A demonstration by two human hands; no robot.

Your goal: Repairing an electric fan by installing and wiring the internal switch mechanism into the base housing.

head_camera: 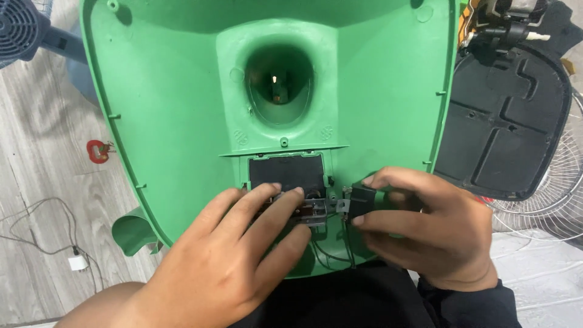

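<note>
- A metal switch block (306, 209) inside the green housing (164, 121) is pressed by the flat, open left hand (234, 255).
- A small black part (362, 201) is pinched by the closed right hand (425, 228).

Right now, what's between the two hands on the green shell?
A small metal switch bracket, seen in the head view. The left hand presses on it; the right hand pinches a black block beside it.

Two hands, left (225, 261) and right (425, 234), one green plastic housing (176, 109), one small black part (362, 200), one black panel (504, 127), one wire fan guard (555, 188), one white plug (78, 262).
</note>
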